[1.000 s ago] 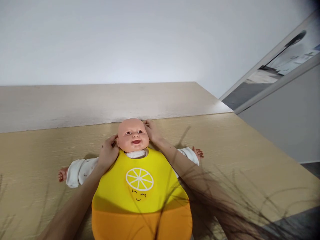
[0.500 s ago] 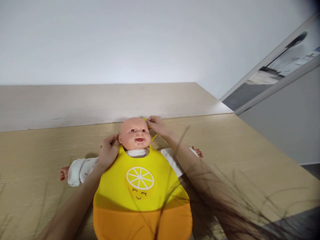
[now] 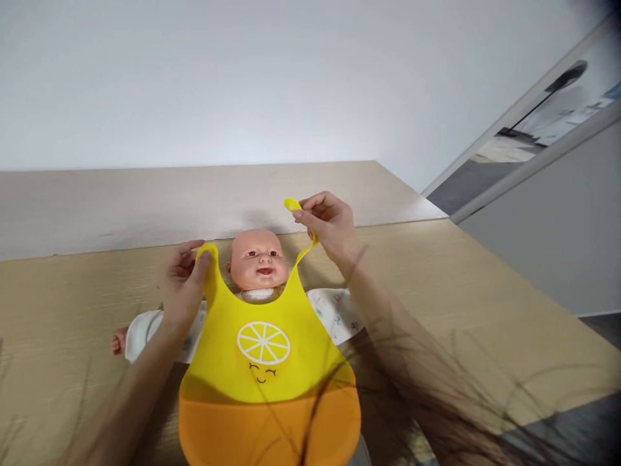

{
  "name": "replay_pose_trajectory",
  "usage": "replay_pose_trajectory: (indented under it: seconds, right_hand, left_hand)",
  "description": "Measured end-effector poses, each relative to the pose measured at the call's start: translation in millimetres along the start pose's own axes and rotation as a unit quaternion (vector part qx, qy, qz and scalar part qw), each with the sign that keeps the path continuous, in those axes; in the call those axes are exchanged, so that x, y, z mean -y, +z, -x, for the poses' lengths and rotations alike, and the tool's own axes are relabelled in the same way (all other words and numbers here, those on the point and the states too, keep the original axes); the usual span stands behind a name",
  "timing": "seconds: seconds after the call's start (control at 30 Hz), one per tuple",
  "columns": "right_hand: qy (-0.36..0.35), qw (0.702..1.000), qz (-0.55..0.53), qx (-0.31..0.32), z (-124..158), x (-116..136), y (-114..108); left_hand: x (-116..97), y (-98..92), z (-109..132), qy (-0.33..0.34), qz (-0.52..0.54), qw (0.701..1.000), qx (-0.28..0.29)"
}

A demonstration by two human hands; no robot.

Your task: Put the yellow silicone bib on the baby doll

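Observation:
A yellow bib (image 3: 266, 382) with a white citrus slice, a smiling face and an orange pocket covers the front of a baby doll (image 3: 259, 255). The doll lies face up on the wooden table in white patterned sleeves. My left hand (image 3: 183, 278) pinches the bib's left neck strap beside the doll's head. On the other side, my right hand (image 3: 330, 226) holds the right strap, raised above the head's level, its rounded tip sticking out past my fingers. The straps are apart, and no part of them shows behind the neck.
The wooden table (image 3: 475, 291) extends to both sides. Behind it lies a paler board (image 3: 194, 200) against a white wall (image 3: 218, 77). A grey panel (image 3: 557, 213) and a glass-like strip (image 3: 524, 136) stand at the right. Dark hair strands cross the lower view.
Both hands have moved outward from the doll's neck with the strap ends, the right one also upward. The straps now show clearly on both sides of the head.

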State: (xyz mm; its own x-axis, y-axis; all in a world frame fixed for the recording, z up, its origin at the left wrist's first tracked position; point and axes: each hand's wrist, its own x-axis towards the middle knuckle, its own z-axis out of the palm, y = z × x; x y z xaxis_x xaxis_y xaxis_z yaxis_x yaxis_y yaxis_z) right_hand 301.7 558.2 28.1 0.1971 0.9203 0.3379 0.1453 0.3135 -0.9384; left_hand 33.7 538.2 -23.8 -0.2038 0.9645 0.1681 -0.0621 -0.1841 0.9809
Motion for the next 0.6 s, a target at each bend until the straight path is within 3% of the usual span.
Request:
replay_pose_trajectory:
  seconds: [0.07,0.17,0.33,0.43,0.6]
  right_hand:
    - [-0.039,0.999,0.000,0.022,11,19,6]
    - [-0.107,0.988,0.016,0.109,31,42,18]
    - [-0.253,0.925,0.082,0.271,53,50,37]
    - [-0.300,0.911,0.108,0.264,58,44,43]
    - [-0.297,0.923,0.124,0.213,62,40,46]
  left_hand:
    - [-10,0.7,1,0.004,0.012,1.000,0.023]
    - [-23,2.0,6,0.003,-0.002,0.998,0.058]
    - [-40,3.7,20,0.022,-0.054,0.994,0.093]
    - [-48,3.9,27,0.033,-0.069,0.991,0.112]
    - [-52,3.6,33,0.027,-0.060,0.986,0.151]
